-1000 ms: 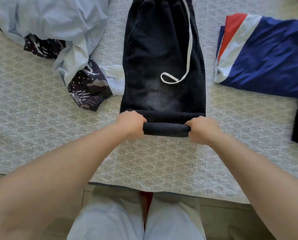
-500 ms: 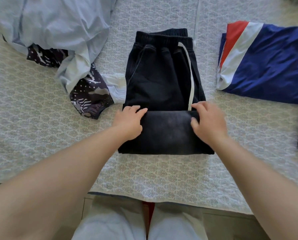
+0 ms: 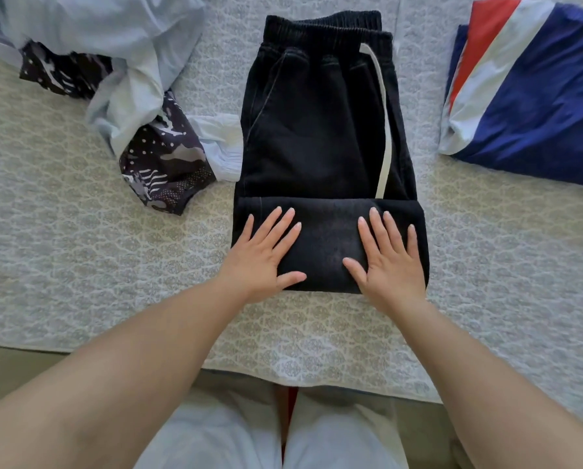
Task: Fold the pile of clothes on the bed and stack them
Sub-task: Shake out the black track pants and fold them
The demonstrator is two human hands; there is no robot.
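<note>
- Black trousers (image 3: 320, 130) lie mid-bed on the patterned bedspread (image 3: 80, 265), elastic waistband at the far end, white drawstring (image 3: 383, 140) running lengthwise down the right side.
- Near end of the trousers is doubled over onto itself, making a thick band across the full width; the drawstring's lower end disappears under that fold.
- Left hand (image 3: 261, 255) flat on the left part of the folded band, palm down, fingers straight and slightly spread, pointing away and a little rightward; thumb angled out toward the centre along the band's near edge.
- Right hand (image 3: 390, 262) flat on the right part of the band, palm down, fingers straight and fanned, pointing away; thumb reaching inward toward the left hand. Heel of the hand overhangs the near edge onto the bedspread.
- The two hands are apart, dark cloth showing between them. Neither one grips anything.
- Both forearms bare, coming in from the lower corners and converging on the trousers.
- Unfolded heap at far left: pale blue garment (image 3: 114, 45) tangled with a dark patterned garment (image 3: 165, 167), just beside the trousers' left edge.
- Folded navy, white and red garment (image 3: 537, 96) at far right, well apart from the trousers.
- Person's legs in pale trousers (image 3: 215, 434) at the bottom, against the bed's edge.
</note>
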